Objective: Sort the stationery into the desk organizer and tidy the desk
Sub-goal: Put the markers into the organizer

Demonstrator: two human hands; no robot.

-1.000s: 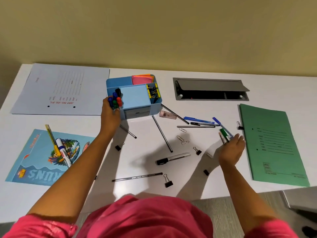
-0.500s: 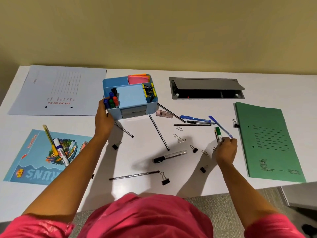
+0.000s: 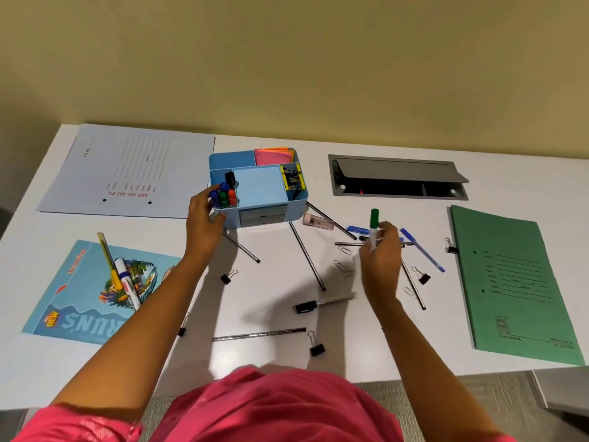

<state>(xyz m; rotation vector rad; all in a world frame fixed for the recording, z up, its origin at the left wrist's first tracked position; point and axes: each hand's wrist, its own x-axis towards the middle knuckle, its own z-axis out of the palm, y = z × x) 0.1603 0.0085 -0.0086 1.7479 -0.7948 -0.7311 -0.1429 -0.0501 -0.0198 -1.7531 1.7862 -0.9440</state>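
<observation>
A blue desk organizer (image 3: 258, 193) stands at the desk's middle back, with several markers in its left slot, pink notes behind and clips on the right. My left hand (image 3: 204, 218) grips its front left corner. My right hand (image 3: 381, 250) is lifted above the desk and pinches a green-capped marker (image 3: 374, 223), cap pointing away from me. Loose on the white desk lie blue pens (image 3: 422, 250), thin dark pencils (image 3: 307, 256), a black-capped marker (image 3: 322, 304), a pink eraser (image 3: 318, 221), paper clips (image 3: 342, 266) and black binder clips (image 3: 315, 346).
A pale blue folder (image 3: 127, 170) lies at back left, a picture booklet (image 3: 92, 291) with a yellow pen and a white marker on it at front left, a green folder (image 3: 510, 282) at right. A grey cable hatch (image 3: 398, 178) stands open behind.
My right hand picked the green-capped marker off the desk near the green folder and carried it up and left. My left hand stayed on the organizer's corner.
</observation>
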